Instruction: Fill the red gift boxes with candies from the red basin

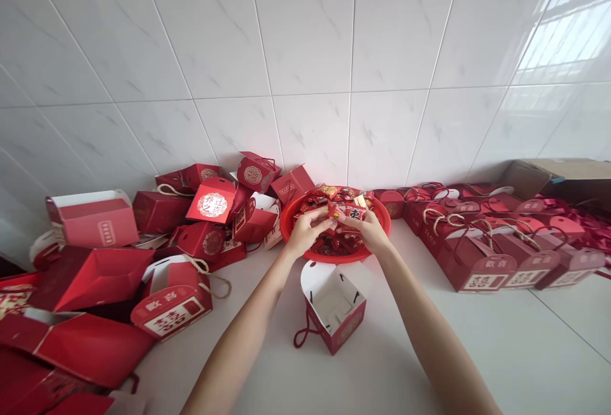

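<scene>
Over a red plastic basin full of wrapped candies, my two hands come together. My left hand is closed, fingertips pinching the left part of a red candy packet. On the packet's right side, my right hand grips it too, so dark lettering shows between the hands. Just in front of the basin stands a red gift box with its top open. The white inside of that box is visible, and a dark red cord loop hangs from its left side.
Many red gift boxes lie jumbled at the left. Closed boxes with rope handles stand in rows at the right. A brown cardboard box is behind them, near dark red ribbon. A tiled wall runs along the back.
</scene>
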Demonstrator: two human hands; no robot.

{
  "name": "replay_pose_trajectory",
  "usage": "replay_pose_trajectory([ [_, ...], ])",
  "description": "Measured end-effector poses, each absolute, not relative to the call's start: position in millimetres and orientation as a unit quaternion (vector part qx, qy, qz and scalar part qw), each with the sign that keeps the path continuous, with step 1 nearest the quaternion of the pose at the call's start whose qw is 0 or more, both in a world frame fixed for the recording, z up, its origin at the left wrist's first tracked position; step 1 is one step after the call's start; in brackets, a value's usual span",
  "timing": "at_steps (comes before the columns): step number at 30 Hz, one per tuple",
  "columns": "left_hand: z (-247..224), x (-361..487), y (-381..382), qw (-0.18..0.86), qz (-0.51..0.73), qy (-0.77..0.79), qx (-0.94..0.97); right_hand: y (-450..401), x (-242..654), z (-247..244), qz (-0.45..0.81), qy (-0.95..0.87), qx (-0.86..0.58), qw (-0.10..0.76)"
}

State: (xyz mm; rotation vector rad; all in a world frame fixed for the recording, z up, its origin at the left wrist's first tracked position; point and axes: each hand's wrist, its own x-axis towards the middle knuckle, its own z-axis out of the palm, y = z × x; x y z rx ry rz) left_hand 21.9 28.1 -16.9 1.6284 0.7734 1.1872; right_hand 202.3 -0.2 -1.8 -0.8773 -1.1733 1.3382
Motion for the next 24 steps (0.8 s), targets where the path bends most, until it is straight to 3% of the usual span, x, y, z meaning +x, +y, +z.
replay_pose_trajectory([
  [24,-12.0,20.0,25.7,0.518,0.51,0.343,0.595,1.1,202.4,-3.4,0.557,-0.502,-0.351,0.561],
])
